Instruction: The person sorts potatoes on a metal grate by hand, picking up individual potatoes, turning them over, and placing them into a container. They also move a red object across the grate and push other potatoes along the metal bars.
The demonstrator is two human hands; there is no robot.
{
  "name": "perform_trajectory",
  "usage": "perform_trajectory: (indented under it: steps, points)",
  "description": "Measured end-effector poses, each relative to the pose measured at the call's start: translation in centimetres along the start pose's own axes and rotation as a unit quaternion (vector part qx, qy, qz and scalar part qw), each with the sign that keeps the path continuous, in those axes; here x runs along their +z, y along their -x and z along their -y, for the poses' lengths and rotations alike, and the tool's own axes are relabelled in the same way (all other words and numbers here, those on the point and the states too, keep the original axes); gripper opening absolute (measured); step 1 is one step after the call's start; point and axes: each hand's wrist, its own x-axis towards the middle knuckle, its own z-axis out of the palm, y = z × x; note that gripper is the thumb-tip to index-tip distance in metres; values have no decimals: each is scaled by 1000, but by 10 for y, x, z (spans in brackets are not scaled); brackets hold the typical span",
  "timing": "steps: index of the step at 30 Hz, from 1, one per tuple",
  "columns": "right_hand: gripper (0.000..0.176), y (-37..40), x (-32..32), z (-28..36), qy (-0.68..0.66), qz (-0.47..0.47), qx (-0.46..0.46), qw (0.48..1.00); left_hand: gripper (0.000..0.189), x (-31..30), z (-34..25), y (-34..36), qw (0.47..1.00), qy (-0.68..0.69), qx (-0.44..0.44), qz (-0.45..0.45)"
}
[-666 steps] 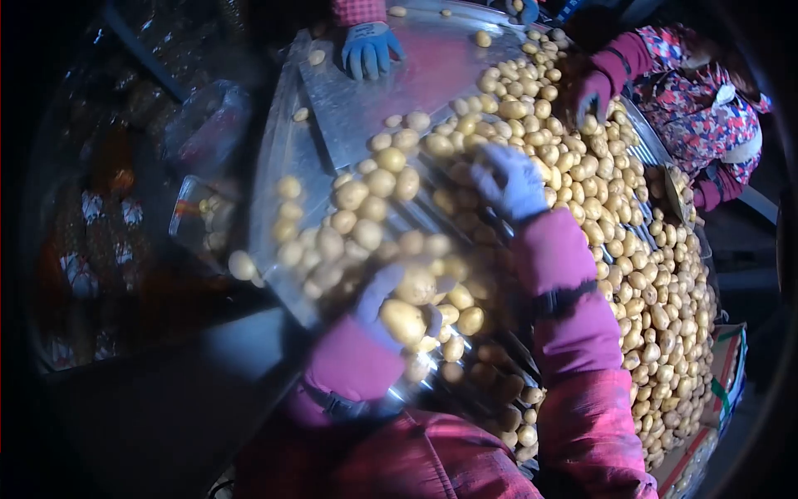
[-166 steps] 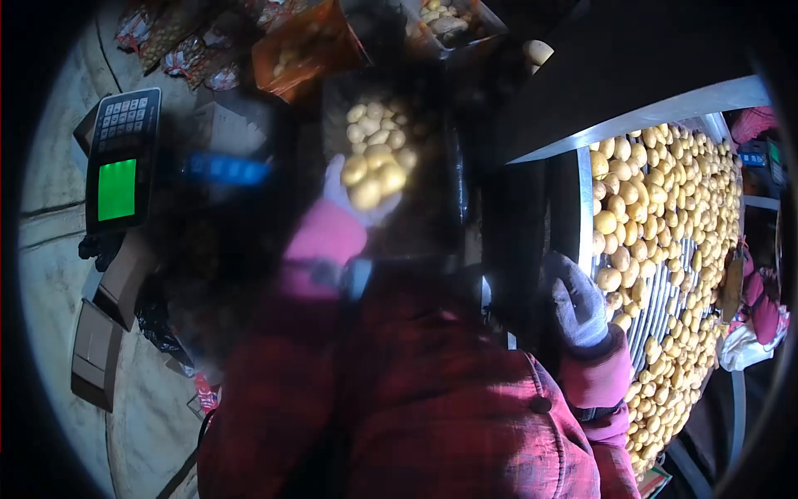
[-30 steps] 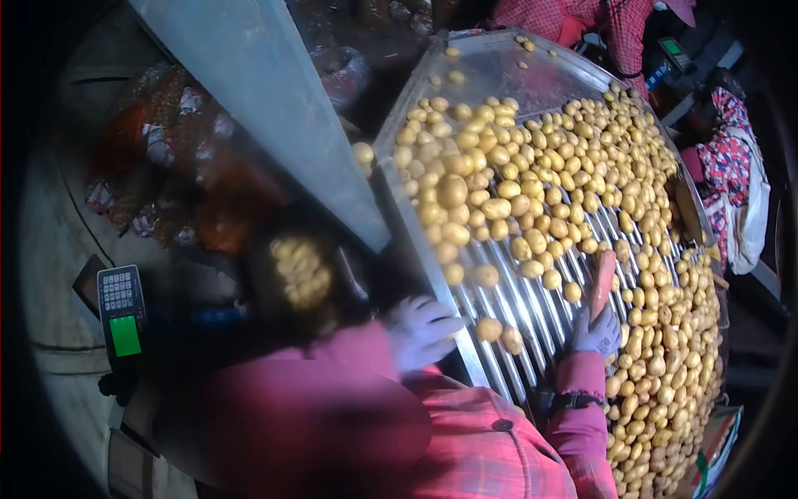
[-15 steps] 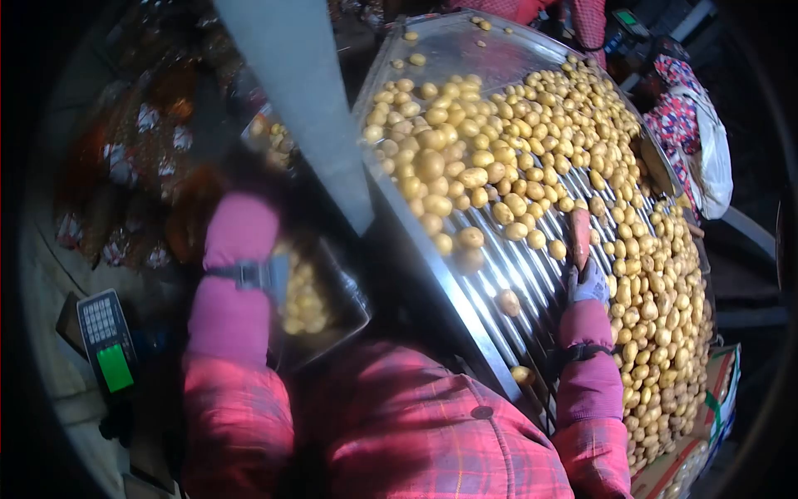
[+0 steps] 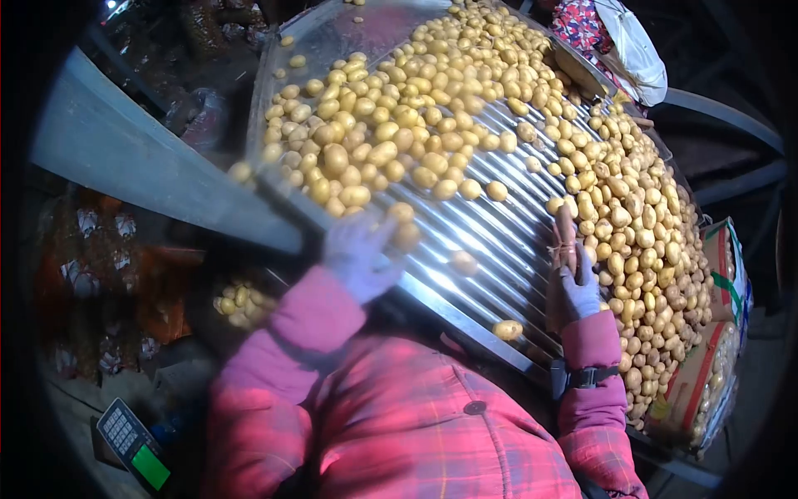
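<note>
My left hand (image 5: 359, 256), in a pale glove and blurred by motion, is over the near metal rim of the sorting table. Its thumb and fingers look apart, close to a blurred potato (image 5: 405, 236). My right hand (image 5: 577, 287), gloved too, grips a narrow reddish-brown board-like piece (image 5: 565, 233), whose full shape I cannot make out. It stands on the slatted metal rollers (image 5: 507, 258), against the edge of the big heap of potatoes (image 5: 648, 249) on the right. More potatoes (image 5: 382, 154) spread over the far left. One potato (image 5: 507, 330) lies alone near the front rim.
A grey metal beam (image 5: 166, 158) slants in at left. Below it are a container's potatoes (image 5: 241, 303) and a scale with a green display (image 5: 133, 445). Packed cartons (image 5: 702, 374) stand at right. Another person's flowered sleeve (image 5: 578, 25) shows at the far side.
My left hand has come from above the container at left to the table's rim. My right hand still grips the reddish-brown piece. The view has turned toward the right.
</note>
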Motion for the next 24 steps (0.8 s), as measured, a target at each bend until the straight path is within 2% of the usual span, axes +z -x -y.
perform_trajectory:
  steps: [1,2,3,4,6,7,8,9,10,12,16,20,22,23,24]
  points:
    - [60,-10,17,-32,-75,14,-54,996,57,5,-8,-7,1000,-7,-1,-1]
    - [62,-14,29,-23,-81,55,-56,994,60,12,-13,-14,998,-34,8,59]
    - [65,-22,42,-20,-15,76,-51,996,64,19,-12,-22,991,-62,17,117]
    - [67,-32,57,-21,52,94,-45,993,64,30,-5,-26,991,-100,28,80]
    - [70,-52,88,-19,47,100,-78,991,63,32,8,-39,988,-147,-18,54]
    - [70,-54,93,12,71,114,-48,990,63,26,16,-44,988,-146,-22,50]
    - [71,-59,102,47,93,129,-18,987,63,16,28,-48,986,-139,-70,63]
    - [73,-71,118,60,97,130,-10,987,62,8,38,-50,981,-134,-117,78]
    - [76,-83,137,72,100,132,-3,986,62,7,49,-51,980,-138,-125,76]
    - [77,-100,168,99,65,73,4,995,63,9,69,-53,965,-239,-108,-10]
    - [81,-143,201,157,11,124,70,990,66,9,79,-76,957,-228,-179,-18]
    - [61,-195,251,186,20,52,28,998,62,9,84,-85,964,-195,-180,-30]
    - [52,-227,287,189,-131,50,-30,990,59,9,85,-87,961,-225,-154,-47]
    - [52,-235,286,203,-137,54,-27,989,59,9,85,-87,961,-224,-156,-50]
    - [55,-243,284,218,-82,87,-35,992,59,8,86,-87,960,-225,-159,-52]
